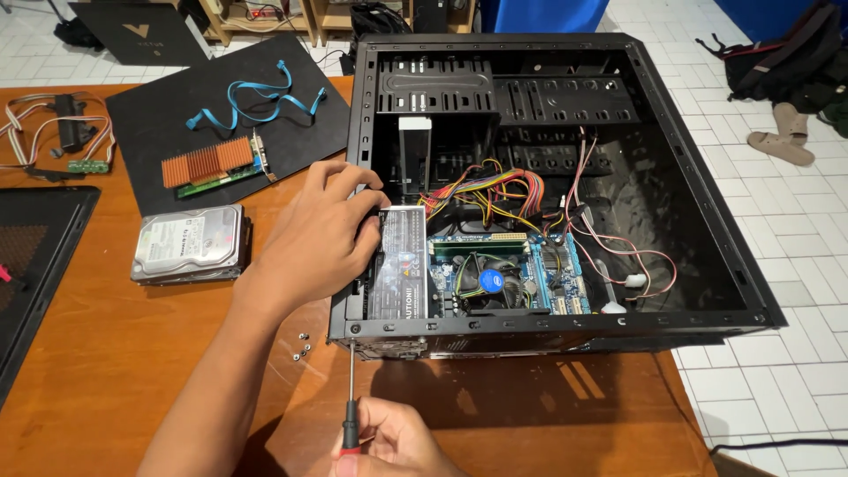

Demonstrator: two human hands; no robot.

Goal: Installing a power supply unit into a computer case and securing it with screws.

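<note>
Okay, left hand (331,234) is curled over the left wall of the open black PC case (707,185), fingers wrapped on the power supply (402,265), a grey box w/ a label, sitting inside the case at its near-left corner. Right hand (393,442) is fisted round a red-and-black screwdriver (351,397), just in front of the case, tip up at the case's near-left corner. Loose screws (301,347) lie left of that corner; hard drive (188,245) farther left.
</note>
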